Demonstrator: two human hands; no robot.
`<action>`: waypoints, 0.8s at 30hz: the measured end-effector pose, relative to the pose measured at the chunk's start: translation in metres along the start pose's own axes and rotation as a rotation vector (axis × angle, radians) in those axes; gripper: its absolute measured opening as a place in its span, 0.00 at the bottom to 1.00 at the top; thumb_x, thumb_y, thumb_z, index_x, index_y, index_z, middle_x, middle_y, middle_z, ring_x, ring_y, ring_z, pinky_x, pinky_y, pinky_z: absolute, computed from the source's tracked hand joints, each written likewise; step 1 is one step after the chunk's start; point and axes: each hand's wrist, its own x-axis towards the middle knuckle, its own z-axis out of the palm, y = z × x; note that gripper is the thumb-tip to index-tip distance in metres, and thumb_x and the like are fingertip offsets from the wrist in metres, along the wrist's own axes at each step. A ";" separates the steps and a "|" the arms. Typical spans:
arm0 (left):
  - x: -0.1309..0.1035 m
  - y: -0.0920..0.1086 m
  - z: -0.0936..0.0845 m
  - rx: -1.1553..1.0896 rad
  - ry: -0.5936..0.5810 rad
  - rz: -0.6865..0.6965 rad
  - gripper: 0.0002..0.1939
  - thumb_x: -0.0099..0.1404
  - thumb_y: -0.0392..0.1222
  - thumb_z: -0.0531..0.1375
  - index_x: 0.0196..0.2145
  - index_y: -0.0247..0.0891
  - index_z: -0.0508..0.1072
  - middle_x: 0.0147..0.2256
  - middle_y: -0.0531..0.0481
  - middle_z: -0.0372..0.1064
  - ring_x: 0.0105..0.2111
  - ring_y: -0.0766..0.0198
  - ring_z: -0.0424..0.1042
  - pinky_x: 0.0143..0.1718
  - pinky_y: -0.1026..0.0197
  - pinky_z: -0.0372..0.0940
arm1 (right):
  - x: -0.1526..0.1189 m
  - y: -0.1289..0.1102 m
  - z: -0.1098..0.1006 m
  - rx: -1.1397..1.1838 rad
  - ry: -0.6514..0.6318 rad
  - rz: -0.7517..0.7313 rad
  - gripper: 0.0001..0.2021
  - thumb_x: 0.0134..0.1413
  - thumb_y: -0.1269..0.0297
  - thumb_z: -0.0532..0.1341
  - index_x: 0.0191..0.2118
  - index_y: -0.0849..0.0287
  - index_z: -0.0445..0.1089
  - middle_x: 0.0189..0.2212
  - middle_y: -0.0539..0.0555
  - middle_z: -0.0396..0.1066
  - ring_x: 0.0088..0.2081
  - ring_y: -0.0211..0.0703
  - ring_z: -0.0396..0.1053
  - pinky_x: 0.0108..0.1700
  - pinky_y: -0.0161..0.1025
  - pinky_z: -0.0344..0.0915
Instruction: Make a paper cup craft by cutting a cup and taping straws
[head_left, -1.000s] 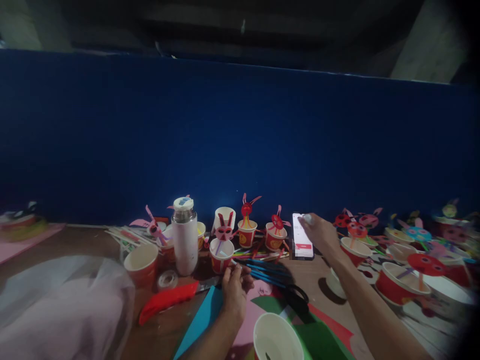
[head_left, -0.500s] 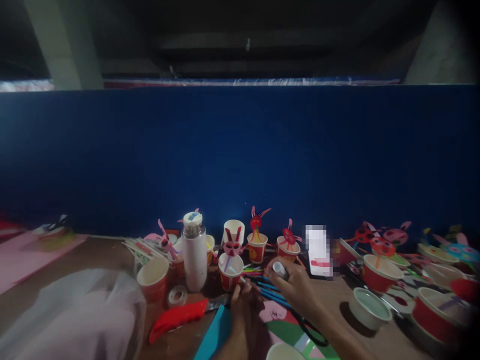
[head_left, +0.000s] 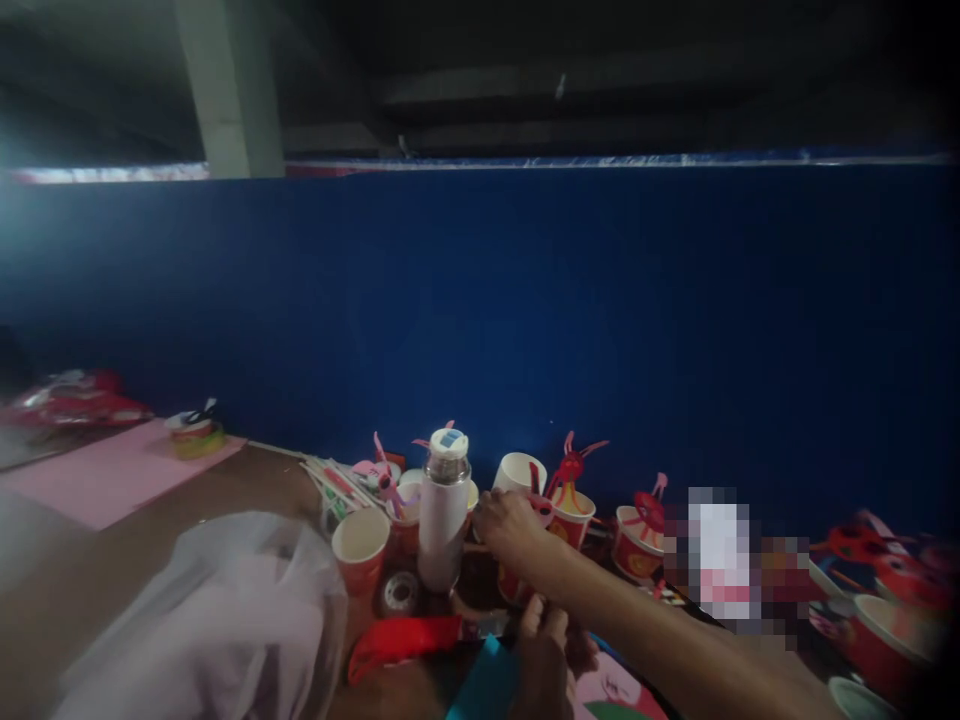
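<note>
My right hand [head_left: 514,525] reaches across to the left, its curled fingers between the white thermos [head_left: 444,525] and the stacked white paper cups [head_left: 520,472]. What those fingers hold, if anything, is hidden. Below my right forearm, my left hand [head_left: 544,635] is closed low over the table, near a blue sheet [head_left: 487,685] and a red-handled cutter [head_left: 405,640]; I cannot make out what it pinches. Behind my right wrist stands a red paper cup with a pink-eared paper figure [head_left: 541,505], mostly covered. Another red cup [head_left: 574,518] bears a red, long-eared figure [head_left: 570,466].
A tape roll [head_left: 400,594] and an upright paper cup [head_left: 361,545] stand left of the thermos. A translucent plastic bag [head_left: 225,620] fills the near left. Pink paper [head_left: 112,480] lies farther left. More decorated cups [head_left: 637,545] stand rightward, beside a blurred-out phone [head_left: 721,560]. A blue partition [head_left: 480,300] rises behind.
My right hand, earlier holding a small white cylinder at the right, has moved left across my left hand to beside the thermos. The view has turned left. The cylinder is no longer visible.
</note>
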 end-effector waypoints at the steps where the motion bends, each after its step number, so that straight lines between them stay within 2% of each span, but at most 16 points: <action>1: 0.004 -0.002 -0.001 0.008 0.000 -0.014 0.15 0.50 0.48 0.62 0.33 0.40 0.64 0.14 0.55 0.57 0.15 0.62 0.64 0.15 0.64 0.54 | 0.005 0.002 0.006 -0.022 -0.018 -0.004 0.06 0.49 0.76 0.57 0.29 0.67 0.72 0.29 0.64 0.72 0.33 0.52 0.70 0.29 0.42 0.64; 5: 0.012 -0.007 -0.003 0.007 -0.029 -0.053 0.16 0.49 0.49 0.61 0.32 0.40 0.62 0.14 0.58 0.55 0.13 0.65 0.63 0.17 0.64 0.55 | 0.017 0.002 0.020 -0.078 -0.091 -0.008 0.06 0.49 0.73 0.59 0.25 0.66 0.72 0.27 0.64 0.73 0.28 0.50 0.71 0.26 0.40 0.64; 9: 0.006 -0.002 0.001 0.003 -0.012 -0.051 0.15 0.51 0.48 0.59 0.33 0.41 0.61 0.13 0.58 0.54 0.14 0.64 0.63 0.16 0.64 0.55 | 0.020 0.001 0.021 -0.085 -0.098 -0.027 0.06 0.49 0.75 0.59 0.25 0.65 0.72 0.26 0.62 0.74 0.28 0.47 0.72 0.26 0.36 0.63; 13: -0.003 0.003 0.004 0.006 -0.062 0.007 0.13 0.53 0.49 0.58 0.31 0.40 0.62 0.15 0.58 0.55 0.13 0.69 0.59 0.15 0.66 0.52 | 0.016 0.004 0.009 -0.096 -0.057 -0.003 0.06 0.49 0.77 0.57 0.27 0.66 0.72 0.27 0.62 0.74 0.30 0.48 0.72 0.28 0.37 0.63; 16: -0.003 0.003 0.001 0.012 -0.059 -0.010 0.14 0.52 0.49 0.59 0.32 0.38 0.63 0.16 0.57 0.57 0.13 0.71 0.57 0.16 0.67 0.50 | 0.003 0.005 -0.014 -0.104 0.007 0.052 0.08 0.50 0.77 0.55 0.33 0.66 0.70 0.29 0.62 0.73 0.32 0.49 0.71 0.28 0.38 0.63; 18: -0.002 0.001 -0.001 0.024 -0.056 -0.028 0.15 0.52 0.49 0.60 0.33 0.38 0.63 0.18 0.56 0.60 0.14 0.71 0.58 0.16 0.67 0.51 | -0.016 0.003 -0.034 -0.107 0.048 0.118 0.09 0.50 0.78 0.54 0.35 0.65 0.69 0.30 0.62 0.72 0.32 0.49 0.70 0.28 0.39 0.63; 20: -0.001 0.001 -0.003 0.021 -0.049 -0.046 0.17 0.51 0.48 0.61 0.36 0.38 0.64 0.21 0.54 0.64 0.16 0.69 0.61 0.18 0.66 0.53 | -0.046 0.003 -0.054 -0.089 0.094 0.180 0.08 0.50 0.76 0.54 0.34 0.63 0.69 0.29 0.59 0.72 0.32 0.49 0.70 0.29 0.39 0.64; 22: -0.002 0.002 -0.005 -0.004 -0.044 -0.064 0.17 0.51 0.47 0.61 0.38 0.39 0.64 0.24 0.52 0.66 0.19 0.68 0.64 0.21 0.66 0.56 | -0.086 0.006 -0.067 0.020 0.245 0.225 0.11 0.49 0.75 0.54 0.37 0.59 0.69 0.30 0.56 0.72 0.33 0.46 0.69 0.32 0.39 0.64; 24: -0.004 0.005 -0.004 -0.021 -0.045 -0.068 0.16 0.51 0.47 0.62 0.36 0.39 0.64 0.26 0.52 0.66 0.21 0.68 0.66 0.23 0.65 0.58 | -0.134 0.014 -0.065 0.124 0.385 0.317 0.14 0.50 0.73 0.53 0.41 0.56 0.69 0.34 0.54 0.73 0.35 0.44 0.70 0.34 0.37 0.65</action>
